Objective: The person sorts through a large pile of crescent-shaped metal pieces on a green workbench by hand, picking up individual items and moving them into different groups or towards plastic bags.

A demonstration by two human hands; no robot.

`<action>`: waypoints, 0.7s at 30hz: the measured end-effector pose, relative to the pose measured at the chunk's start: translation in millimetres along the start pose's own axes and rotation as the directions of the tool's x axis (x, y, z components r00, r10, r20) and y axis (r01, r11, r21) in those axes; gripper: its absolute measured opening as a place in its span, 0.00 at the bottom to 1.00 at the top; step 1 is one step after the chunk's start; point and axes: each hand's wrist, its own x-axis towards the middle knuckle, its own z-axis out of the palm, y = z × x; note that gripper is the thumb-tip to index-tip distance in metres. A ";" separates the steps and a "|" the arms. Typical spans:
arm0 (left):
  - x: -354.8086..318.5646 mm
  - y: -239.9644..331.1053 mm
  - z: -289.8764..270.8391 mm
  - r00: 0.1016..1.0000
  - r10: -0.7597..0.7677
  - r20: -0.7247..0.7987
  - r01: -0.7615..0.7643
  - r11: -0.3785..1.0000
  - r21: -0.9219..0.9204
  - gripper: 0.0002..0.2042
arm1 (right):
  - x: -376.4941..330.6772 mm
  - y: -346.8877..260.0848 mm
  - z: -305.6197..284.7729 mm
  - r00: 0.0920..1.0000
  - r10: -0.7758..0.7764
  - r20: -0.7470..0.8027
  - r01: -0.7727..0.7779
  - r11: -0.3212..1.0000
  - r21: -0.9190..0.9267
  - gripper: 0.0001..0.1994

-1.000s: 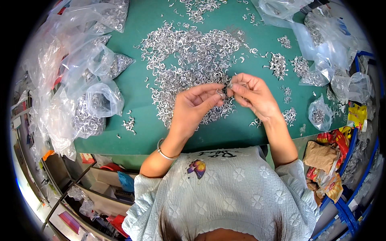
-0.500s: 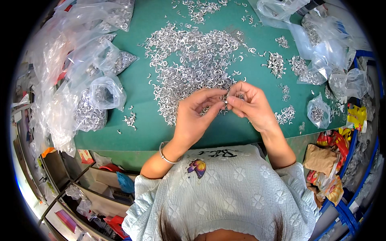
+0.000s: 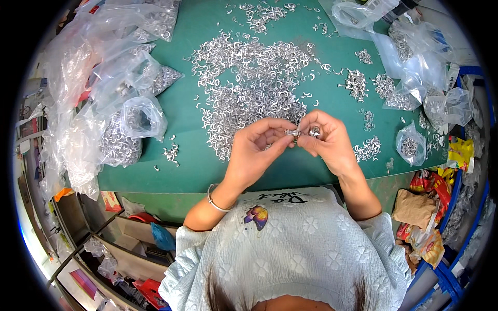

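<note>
Above the near edge of a big spread of small curved silver metal pieces [image 3: 249, 98], both my hands meet, fingertips close together. My left hand [image 3: 257, 147] pinches a small silver metal piece [image 3: 292, 132] between thumb and fingers; its exact kind is too small to tell. In the curled fingers of my right hand [image 3: 332, 142] sit a few more shiny silver pieces [image 3: 314, 132], and its thumb and fingertips reach the piece in the left hand. My fingers partly hide the pieces.
Clear plastic bags of metal pieces [image 3: 120, 145] crowd the left of the green table [image 3: 181, 171]. Smaller heaps [image 3: 357, 84] lie to the right, near a small open bag [image 3: 410, 145]. Shelves [image 3: 129, 249] stand below left, and a brown paper package [image 3: 414, 207] lies below right.
My right hand's fingers have opened slightly, so the silver pieces in them show. The piece between my fingertips is now more visible. The whole view has shifted slightly.
</note>
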 end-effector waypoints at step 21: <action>1.0 -7.1 -2.7 0.999 -0.037 -0.032 0.035 0.997 -0.066 0.09 | 2.3 9.5 -1.4 0.998 0.055 0.009 -0.056 0.990 0.126 0.09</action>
